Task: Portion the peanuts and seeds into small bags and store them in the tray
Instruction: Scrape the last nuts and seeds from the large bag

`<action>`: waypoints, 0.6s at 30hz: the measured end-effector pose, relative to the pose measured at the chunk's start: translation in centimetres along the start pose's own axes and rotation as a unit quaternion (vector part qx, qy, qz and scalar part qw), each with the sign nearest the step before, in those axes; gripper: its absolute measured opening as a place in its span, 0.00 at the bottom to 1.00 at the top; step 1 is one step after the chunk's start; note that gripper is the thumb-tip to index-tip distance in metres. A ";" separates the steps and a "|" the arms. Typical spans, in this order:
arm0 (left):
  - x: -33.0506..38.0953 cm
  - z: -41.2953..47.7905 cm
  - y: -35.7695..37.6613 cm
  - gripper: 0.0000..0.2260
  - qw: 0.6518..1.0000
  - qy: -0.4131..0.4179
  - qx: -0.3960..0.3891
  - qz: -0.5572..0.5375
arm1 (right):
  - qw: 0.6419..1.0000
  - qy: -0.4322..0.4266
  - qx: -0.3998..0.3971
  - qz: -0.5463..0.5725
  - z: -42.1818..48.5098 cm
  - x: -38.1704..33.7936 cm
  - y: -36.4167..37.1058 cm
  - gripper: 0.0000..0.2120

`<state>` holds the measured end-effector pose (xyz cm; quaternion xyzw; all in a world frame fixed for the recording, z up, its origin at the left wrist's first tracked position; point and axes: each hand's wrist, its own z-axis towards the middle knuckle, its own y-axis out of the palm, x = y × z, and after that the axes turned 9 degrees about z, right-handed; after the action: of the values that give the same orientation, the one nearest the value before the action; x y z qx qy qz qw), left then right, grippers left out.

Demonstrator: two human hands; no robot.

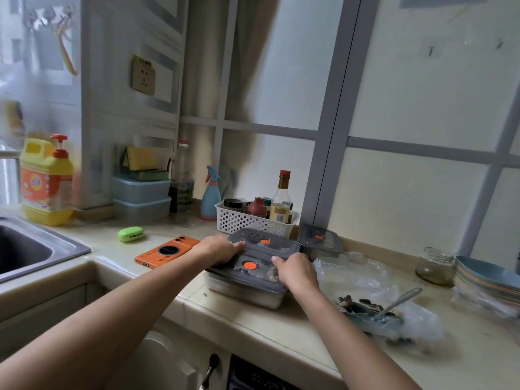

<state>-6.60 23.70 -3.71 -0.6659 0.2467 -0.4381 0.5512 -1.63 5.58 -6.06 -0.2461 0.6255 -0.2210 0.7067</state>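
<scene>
**Both hands on the tray lid, seeds lying to the right**

The tray (245,294) sits at the centre of the frame on the counter (253,330), under a grey lid (261,277) with an orange button. It runs diagonally, from its near corner at lower right up and back toward the white basket (247,220).

The left hand (222,249) reaches to the far left end, its fingers bent over the grey rim there. The right hand (295,273) holds the near right edge, with the thumb on top and the other fingers curled over the side. The hands sit at opposite ends of the long axis, so lifting or pressing the lid likely takes both together.

The right hand is the nearer one to the seeds (360,305). They lie in a crumpled clear bag (365,277) just to the tray's right, with a spoon (405,295) resting among them.

A second orange button shows farther back on the grey top. I cannot tell whether that is a second box stacked on the tray or part of one lid. The right fingertips are hidden below the rim. The tray's contents show only as dark shapes through the lid. No peanuts or filled small bags can be made out, and the lower right of the frame is blurred.
</scene>
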 end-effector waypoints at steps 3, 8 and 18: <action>-0.2 0.5 0.2 0.28 0.999 -0.018 0.006 -0.031 | 1.000 0.000 0.002 -0.002 0.1 0.1 0.1 0.30; -1.0 1.2 0.7 0.25 0.997 -0.038 0.004 -0.073 | 1.000 0.002 0.005 -0.001 0.1 0.1 0.0 0.29; -0.9 1.5 0.9 0.27 0.999 -0.032 0.006 -0.043 | 1.000 -0.002 -0.012 -0.006 -0.1 -0.2 -0.2 0.29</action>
<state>-5.60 24.95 -4.90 -0.6863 0.1979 -0.4415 0.5431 -1.76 5.53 -5.84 -0.2590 0.6250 -0.2167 0.7038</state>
